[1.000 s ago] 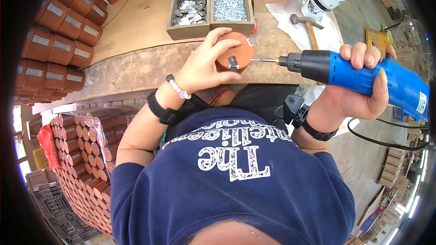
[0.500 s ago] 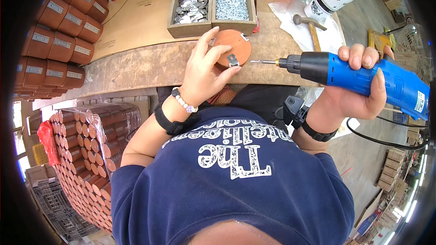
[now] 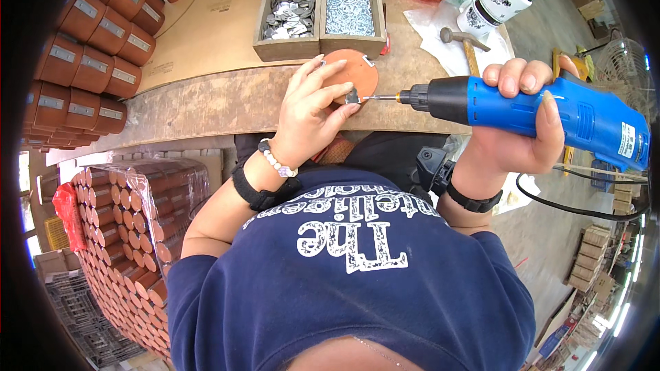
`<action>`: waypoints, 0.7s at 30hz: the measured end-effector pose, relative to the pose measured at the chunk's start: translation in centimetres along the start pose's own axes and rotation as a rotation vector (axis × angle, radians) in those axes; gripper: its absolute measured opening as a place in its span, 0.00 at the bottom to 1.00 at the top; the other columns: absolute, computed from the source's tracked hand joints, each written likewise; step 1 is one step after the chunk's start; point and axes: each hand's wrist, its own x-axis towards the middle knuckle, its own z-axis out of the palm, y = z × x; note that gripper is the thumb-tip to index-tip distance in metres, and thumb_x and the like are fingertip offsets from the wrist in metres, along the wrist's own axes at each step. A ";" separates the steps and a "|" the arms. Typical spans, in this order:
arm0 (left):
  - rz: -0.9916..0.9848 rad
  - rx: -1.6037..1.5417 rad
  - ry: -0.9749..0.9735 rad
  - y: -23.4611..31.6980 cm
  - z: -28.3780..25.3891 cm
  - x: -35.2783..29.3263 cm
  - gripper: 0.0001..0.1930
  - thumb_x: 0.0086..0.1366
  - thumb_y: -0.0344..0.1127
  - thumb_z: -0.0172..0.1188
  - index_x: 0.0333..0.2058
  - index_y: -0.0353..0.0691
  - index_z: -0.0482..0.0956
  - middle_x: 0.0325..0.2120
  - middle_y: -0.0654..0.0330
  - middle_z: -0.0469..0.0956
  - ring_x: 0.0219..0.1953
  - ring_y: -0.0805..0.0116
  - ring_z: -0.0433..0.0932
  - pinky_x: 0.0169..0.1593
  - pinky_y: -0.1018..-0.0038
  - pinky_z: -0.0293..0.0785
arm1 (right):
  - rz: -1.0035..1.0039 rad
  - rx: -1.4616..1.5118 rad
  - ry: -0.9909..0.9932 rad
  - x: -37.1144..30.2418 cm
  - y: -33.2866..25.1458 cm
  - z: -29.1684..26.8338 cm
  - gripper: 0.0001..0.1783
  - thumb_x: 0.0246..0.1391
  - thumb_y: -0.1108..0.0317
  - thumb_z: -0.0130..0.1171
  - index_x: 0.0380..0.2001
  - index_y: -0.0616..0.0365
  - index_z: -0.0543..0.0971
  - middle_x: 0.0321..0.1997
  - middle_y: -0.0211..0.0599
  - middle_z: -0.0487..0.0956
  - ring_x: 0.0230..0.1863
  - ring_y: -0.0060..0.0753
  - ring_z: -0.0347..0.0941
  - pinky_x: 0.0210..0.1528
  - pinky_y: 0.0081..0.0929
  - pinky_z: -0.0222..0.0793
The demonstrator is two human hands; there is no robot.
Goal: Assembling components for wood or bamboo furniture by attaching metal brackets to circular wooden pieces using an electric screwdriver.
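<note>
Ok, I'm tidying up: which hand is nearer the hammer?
Right. The right hand, gripping the blue driver, is just right of the hammer handle; the left hand, on the brown cylinder, is farther left.

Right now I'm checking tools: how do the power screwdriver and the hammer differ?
The power screwdriver has a blue-and-black casing; the hammer has a grey head and brown handle. The screwdriver is in the right hand; the hammer lies unheld on a white sheet. Both are tools.

From the block (image 3: 361,74), screws (image 3: 350,10) in a tray (image 3: 353,46) lie at twelve o'clock, the hammer (image 3: 470,58) at two, the power screwdriver (image 3: 514,111) at three.
</note>
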 end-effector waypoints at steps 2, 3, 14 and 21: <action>-0.010 -0.014 0.011 -0.1 0.0 -0.2 0.16 0.40 0.28 0.64 0.33 0.40 0.76 0.43 0.55 0.70 0.51 0.51 0.62 0.52 0.64 0.59 | 0.003 0.006 -0.007 -0.1 0.4 0.3 0.28 0.45 0.73 0.42 0.51 0.62 0.50 0.29 0.43 0.68 0.28 0.37 0.66 0.34 0.40 0.65; -0.010 -0.010 0.012 -0.1 -0.1 -0.3 0.16 0.40 0.28 0.64 0.33 0.40 0.76 0.43 0.55 0.70 0.51 0.51 0.62 0.52 0.64 0.59 | 0.013 -0.025 -0.038 0.0 0.6 0.6 0.27 0.44 0.72 0.43 0.50 0.62 0.53 0.30 0.42 0.68 0.29 0.35 0.65 0.35 0.40 0.64; -0.041 -0.059 0.035 0.0 0.2 -0.1 0.15 0.41 0.29 0.64 0.31 0.39 0.77 0.42 0.56 0.71 0.51 0.53 0.62 0.53 0.64 0.57 | 0.096 -0.366 0.009 0.2 2.7 3.5 0.28 0.40 0.78 0.44 0.48 0.65 0.51 0.26 0.43 0.68 0.25 0.36 0.67 0.33 0.38 0.66; -0.037 -0.052 0.064 -0.3 0.4 -0.2 0.15 0.38 0.29 0.65 0.30 0.41 0.77 0.41 0.58 0.71 0.49 0.52 0.63 0.51 0.65 0.59 | 0.148 -0.451 -0.002 0.3 3.1 4.1 0.29 0.40 0.78 0.45 0.48 0.67 0.51 0.25 0.43 0.68 0.25 0.36 0.67 0.31 0.37 0.67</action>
